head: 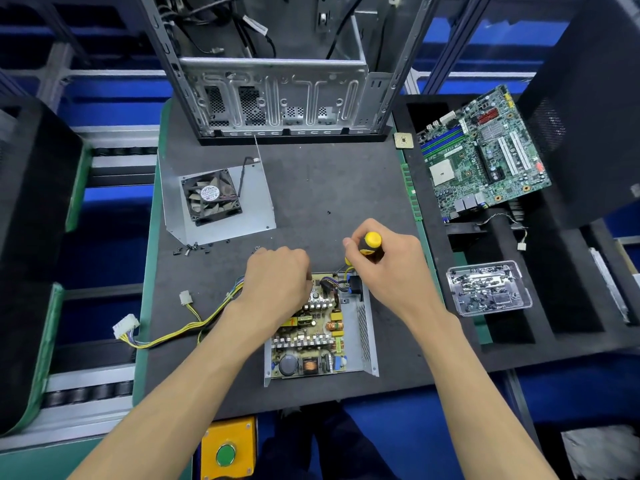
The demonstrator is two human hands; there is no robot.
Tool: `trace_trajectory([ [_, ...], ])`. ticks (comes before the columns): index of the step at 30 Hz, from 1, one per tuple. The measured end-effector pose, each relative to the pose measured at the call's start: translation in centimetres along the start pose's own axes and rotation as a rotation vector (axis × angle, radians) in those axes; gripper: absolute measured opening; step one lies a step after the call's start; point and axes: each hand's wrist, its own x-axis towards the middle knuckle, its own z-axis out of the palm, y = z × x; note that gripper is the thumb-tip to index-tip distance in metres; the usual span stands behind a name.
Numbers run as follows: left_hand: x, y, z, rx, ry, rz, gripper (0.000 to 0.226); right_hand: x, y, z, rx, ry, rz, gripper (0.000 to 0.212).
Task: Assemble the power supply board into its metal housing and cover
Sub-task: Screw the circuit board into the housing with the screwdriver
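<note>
Screwdriver (370, 244) upright in the right hand's (391, 268) closed grip, left hand (277, 275) curled, steadying the power supply board (308, 337) in its metal housing (367, 336) near the counter's front edge — likely screw-fixing.

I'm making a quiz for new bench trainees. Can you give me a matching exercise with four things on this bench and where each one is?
Things:
1. Fan
2. Screwdriver
3. Power supply board
4. Motherboard

Places:
A. In the right hand's grip
B. Inside the open housing, near edge
C. On the metal cover, left of centre
D. On the black foam, far right

Pairs: 1-C, 2-A, 3-B, 4-D
</note>
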Motion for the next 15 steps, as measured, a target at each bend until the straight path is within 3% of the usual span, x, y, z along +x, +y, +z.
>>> trace_trajectory([
  [15, 0.09, -0.07, -0.05, -0.035, 0.022, 0.023, 0.018, -0.09, 0.90, 0.25, -0.026, -0.023, -0.030, 0.022],
])
